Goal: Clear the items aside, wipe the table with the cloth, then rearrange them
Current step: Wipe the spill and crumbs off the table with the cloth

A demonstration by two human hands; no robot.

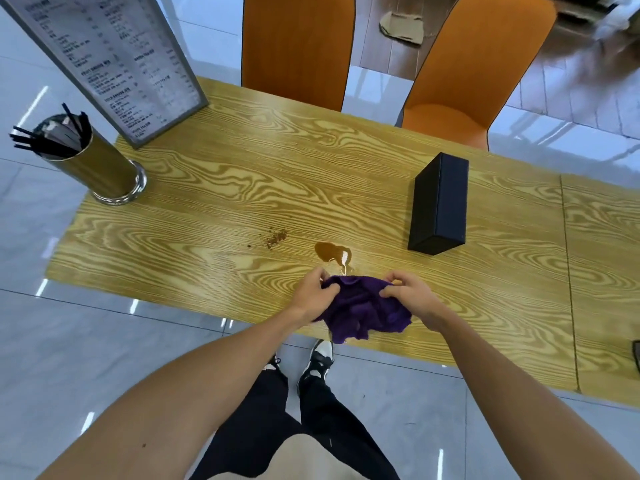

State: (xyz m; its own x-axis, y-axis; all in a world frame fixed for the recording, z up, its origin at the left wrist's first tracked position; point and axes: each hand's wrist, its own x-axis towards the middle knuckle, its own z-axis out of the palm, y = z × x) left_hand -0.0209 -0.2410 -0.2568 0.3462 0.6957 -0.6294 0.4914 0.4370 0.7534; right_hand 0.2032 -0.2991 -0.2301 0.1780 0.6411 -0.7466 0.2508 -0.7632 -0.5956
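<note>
A crumpled purple cloth (363,310) hangs over the near edge of the wooden table (242,188). My left hand (313,294) grips its left side and my right hand (407,294) pinches its right side. Just beyond the cloth lies a brown liquid spill (332,252), with a patch of brown crumbs (275,237) to its left. A black box (440,204) lies at the right. A metal cup of black straws (86,161) stands at the far left, with a framed menu stand (114,60) behind it.
Two orange chairs (298,46) (467,74) stand along the table's far side. A second table top joins on at the right (602,271). Cardboard scraps (403,27) lie on the floor beyond. My legs and shoes (320,365) are at the near edge.
</note>
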